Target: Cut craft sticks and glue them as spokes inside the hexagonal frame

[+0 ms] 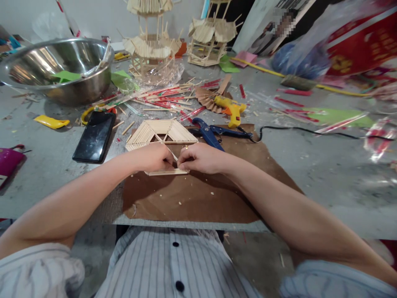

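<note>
A flat roof-shaped panel of glued wooden sticks (161, 132) lies on a brown paper sheet (198, 198) in front of me. My left hand (153, 157) and my right hand (201, 158) meet at its near edge, fingers curled and pinching thin sticks (169, 171) there. A thin stick runs slanted between the two hands. A blue glue gun (211, 134) lies just beyond my right hand, with a yellow glue gun (232, 109) behind it.
A black phone (95, 136) lies left of the panel. A steel bowl (58, 68) stands at the back left. Stick-built pagoda models (151, 47) stand at the back, with scattered chopsticks and red wrappers (161, 97). A black cable (310, 131) runs right.
</note>
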The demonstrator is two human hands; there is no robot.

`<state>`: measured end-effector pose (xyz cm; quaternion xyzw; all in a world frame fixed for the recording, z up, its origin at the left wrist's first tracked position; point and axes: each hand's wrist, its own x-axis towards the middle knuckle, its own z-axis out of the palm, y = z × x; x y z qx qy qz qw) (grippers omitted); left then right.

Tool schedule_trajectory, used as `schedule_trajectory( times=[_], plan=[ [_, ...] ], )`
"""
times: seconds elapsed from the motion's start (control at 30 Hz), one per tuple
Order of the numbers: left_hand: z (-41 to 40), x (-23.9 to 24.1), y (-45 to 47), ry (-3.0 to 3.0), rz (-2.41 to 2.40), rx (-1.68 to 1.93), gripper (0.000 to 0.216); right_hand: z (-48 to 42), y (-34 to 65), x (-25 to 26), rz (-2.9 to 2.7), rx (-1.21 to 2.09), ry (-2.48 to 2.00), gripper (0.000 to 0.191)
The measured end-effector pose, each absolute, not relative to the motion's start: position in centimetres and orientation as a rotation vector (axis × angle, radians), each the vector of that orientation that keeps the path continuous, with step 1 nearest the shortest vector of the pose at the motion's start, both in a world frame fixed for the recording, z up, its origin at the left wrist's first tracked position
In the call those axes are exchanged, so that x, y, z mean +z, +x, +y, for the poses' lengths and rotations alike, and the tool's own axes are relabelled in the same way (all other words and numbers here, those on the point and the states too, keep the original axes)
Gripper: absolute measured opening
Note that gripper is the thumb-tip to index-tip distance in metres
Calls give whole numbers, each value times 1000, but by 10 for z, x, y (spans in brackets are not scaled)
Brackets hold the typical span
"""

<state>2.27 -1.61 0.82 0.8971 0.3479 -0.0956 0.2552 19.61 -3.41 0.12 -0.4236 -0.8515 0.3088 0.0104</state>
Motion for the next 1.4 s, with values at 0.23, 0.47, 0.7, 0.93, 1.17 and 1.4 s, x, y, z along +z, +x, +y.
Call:
schedule_trajectory(
  times=[0.23, 0.47, 0.7, 0.93, 1.17, 1.4],
  plan=[
    [-16, 11, 23, 2425, 975, -276, 21, -35, 195, 1, -2653, 952, -1345, 15],
    [-16, 10, 23, 2428, 958, -257, 21, -35, 195, 1, -2648, 949, -1362, 16],
    [-16, 12, 20, 2428, 962, -300, 21, -35, 195, 1, -2650, 942, -1366, 16],
    [-14, 15, 17, 2426, 976, -340, 21, -36, 196, 2, -2645, 960, -1377, 16],
    [-14, 15, 18, 2458, 967, -357, 24, -33, 201, -3, -2563, 1095, -1272, 16],
    [-13, 13, 16, 2500, 922, -327, 26, -33, 202, -2, -2573, 1098, -1251, 16]
  ],
)
